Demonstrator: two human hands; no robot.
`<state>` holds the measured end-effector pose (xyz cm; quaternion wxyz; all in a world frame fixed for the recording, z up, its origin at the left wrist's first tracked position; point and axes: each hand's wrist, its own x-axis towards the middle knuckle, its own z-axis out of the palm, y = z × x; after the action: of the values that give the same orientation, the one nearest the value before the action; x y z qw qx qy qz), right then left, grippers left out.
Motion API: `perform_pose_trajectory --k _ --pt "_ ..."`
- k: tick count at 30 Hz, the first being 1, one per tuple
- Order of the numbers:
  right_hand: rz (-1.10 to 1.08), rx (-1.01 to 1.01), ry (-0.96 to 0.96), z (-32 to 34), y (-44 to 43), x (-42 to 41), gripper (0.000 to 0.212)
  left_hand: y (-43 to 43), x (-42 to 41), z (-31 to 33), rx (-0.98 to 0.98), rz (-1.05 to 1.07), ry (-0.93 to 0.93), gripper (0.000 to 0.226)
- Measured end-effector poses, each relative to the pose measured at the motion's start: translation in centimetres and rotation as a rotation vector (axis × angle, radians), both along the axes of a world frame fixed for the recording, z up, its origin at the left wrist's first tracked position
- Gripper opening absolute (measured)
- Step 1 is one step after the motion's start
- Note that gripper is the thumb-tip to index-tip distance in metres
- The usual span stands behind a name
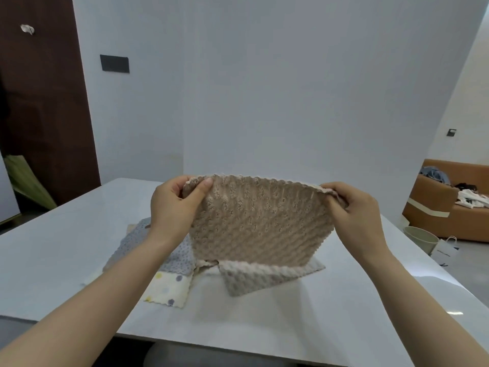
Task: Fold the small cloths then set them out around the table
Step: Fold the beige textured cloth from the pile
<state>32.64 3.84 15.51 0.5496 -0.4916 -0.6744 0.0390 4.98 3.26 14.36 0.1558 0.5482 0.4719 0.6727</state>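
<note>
1. The left hand [174, 207] is clamped on the top left corner of the beige cloth [259, 223], thumb on the near face and fingers behind. It is only a corner pinch. If the thumb eases, I judge that side would drop and the cloth would swing toward the other hand.

2. Below the left wrist, a grey dotted cloth [143, 239] and a cream spotted cloth [166, 287] lie unfolded and overlapping on the table [53, 260]. A forearm lowered carelessly could drag them, and the cream one lies nearest the person's edge.

3. Between the two hands the beige cloth hangs upright and stretched. Its lower hem seems to touch the heap beneath. If it is laid down here, it would land on lumpy layers, so the fold would likely come out crooked. It needs bare tabletop beside the heap.

4. Under that hem, below and inward of the right hand, a grey knobbly cloth [254, 279] lies flat. The nubbly fabrics may cling, so moving the beige cloth sideways could tug the grey one along.

5. The right hand [354, 210] is clamped on the top right corner, with the fabric bunched under its fingers. The bunching hides the true corner, so the corners may meet unevenly in the fold.
</note>
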Motion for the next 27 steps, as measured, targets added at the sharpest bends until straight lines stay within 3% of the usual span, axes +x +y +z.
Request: perform_pose_trajectory --k 5,8,13,20,27 --pt "0.089 -0.03 0.062 -2.7 -3.3 0.8 0.016 -3.1 -0.4 -3.0 -0.044 -0.052 0.05 0.031" --pt "0.127 -0.14 0.046 -5.7 -4.6 1.5 0.018 -4.7 -0.8 -6.0 -0.148 -0.079 0.066 0.016" --pt "0.196 -0.286 0.022 -10.0 -6.4 2.1 0.019 -7.3 -1.3 -10.4 -0.287 -0.073 0.044 0.009" --pt "0.241 -0.41 0.08 -13.5 -7.2 2.3 0.03 -8.5 -2.1 -13.7 -0.366 -0.121 0.09 0.007" --pt "0.163 -0.434 0.033 -15.1 -4.6 3.0 0.026 -5.7 -3.3 -14.9 -0.466 -0.129 0.072 0.021"
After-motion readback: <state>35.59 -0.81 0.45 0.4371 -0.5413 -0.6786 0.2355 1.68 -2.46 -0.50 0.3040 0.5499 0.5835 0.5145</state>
